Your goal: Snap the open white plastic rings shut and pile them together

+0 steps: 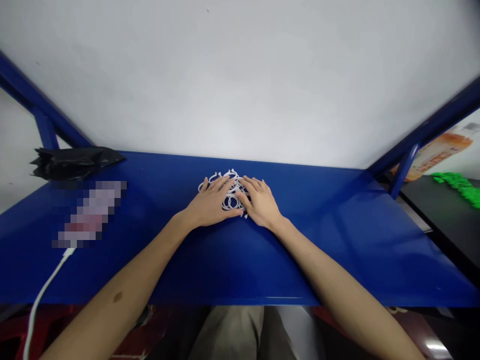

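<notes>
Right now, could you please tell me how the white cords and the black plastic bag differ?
The white cords are thin, looped strands; the black plastic bag is one crumpled piece. The cords lie partly under the left hand and the right hand; the bag lies to the left, apart from both. Both rest on the blue table.

Left grip [210, 205] and right grip [264, 202] lie palm-down.

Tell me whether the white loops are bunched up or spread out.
Bunched up: the white loops overlap in one pile on the blue table, partly covered by the left hand and the right hand.
</notes>
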Available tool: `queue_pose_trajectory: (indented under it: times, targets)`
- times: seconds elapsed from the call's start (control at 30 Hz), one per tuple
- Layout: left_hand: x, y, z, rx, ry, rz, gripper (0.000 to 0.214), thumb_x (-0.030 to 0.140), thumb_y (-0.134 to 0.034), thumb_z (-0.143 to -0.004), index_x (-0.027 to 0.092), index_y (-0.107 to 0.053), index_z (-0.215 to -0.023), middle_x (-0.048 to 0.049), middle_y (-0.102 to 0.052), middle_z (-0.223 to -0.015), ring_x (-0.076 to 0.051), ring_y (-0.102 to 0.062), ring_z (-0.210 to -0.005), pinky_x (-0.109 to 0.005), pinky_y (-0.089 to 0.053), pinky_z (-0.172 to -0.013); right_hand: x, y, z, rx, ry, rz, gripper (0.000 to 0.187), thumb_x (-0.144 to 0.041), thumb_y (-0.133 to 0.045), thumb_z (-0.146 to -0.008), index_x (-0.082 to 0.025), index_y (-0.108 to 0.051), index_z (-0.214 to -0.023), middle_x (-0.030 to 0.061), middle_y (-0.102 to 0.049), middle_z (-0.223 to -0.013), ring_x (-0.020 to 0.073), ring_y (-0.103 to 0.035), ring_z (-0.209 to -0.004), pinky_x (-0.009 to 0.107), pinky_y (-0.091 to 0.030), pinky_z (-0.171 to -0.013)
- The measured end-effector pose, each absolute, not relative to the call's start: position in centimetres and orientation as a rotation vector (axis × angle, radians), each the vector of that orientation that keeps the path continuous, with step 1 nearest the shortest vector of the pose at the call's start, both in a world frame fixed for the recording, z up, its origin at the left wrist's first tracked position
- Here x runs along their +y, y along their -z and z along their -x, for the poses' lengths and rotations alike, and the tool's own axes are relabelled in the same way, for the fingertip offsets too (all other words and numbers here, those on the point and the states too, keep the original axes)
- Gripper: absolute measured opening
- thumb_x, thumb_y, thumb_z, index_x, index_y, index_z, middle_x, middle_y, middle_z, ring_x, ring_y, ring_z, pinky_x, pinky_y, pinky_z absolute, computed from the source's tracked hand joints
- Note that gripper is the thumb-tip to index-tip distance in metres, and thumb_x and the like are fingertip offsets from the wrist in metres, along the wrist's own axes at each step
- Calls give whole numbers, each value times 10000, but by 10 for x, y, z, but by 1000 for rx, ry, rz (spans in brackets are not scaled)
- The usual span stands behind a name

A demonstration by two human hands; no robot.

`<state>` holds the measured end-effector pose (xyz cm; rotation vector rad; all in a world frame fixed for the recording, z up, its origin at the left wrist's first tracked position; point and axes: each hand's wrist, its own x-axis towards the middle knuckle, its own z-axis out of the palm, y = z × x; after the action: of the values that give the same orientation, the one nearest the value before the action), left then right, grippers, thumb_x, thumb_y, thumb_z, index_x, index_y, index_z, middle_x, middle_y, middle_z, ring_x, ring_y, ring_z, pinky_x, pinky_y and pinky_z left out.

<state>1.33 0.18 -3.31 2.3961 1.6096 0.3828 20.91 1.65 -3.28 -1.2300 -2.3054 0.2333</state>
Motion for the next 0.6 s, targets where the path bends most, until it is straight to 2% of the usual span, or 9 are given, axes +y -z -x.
queue_pose_trajectory:
  times: [0.13,0.27,0.37,0.47,0.6]
  targets:
    - [1,33,-17,1580,-494,-2443,893,720,-564,-798,238,-321,-1510,-136,-404,-1523,-340,-314,-1443,-567,-112,-1215,19,38,-208,-2391,-239,1188,534,-489,-410,-1018,-189,-468,-1455,139,-463,-1515,293,-395,-1426,526,-294,-1178]
    - [2,28,-17,1611,-522,-2472,811,725,-581,-775,221,-460,-1398,-127,-514,-1359,-348,-412,-1343,-550,-205,-1191,21,37,-209,-2381,-105,1192,579,-508,-360,-1026,-121,-476,-1441,186,-499,-1474,298,-410,-1417,546,-179,-1218]
    - [1,22,-15,1616,-556,-2493,737,719,-592,-767,206,-544,-1295,-127,-535,-1321,-346,-430,-1316,-554,-193,-1197,23,36,-213,-2290,2,1254,632,-560,-358,-1009,-100,-497,-1420,199,-532,-1439,332,-416,-1407,580,-132,-1216]
    - [-2,20,-13,1664,-537,-2474,746,717,-559,-800,222,-510,-1356,-127,-470,-1456,-353,-349,-1404,-584,-105,-1216,26,38,-218,-2205,5,1367,654,-573,-344,-1008,-77,-520,-1396,221,-541,-1421,357,-413,-1402,603,-134,-1204]
    - [-5,26,-13,1710,-358,-2418,746,688,-392,-912,263,-330,-1522,-95,-264,-1628,-360,-155,-1511,-648,-26,-1197,29,43,-220,-2193,-184,1446,643,-558,-317,-1019,-82,-517,-1403,221,-532,-1430,363,-391,-1416,607,-190,-1188]
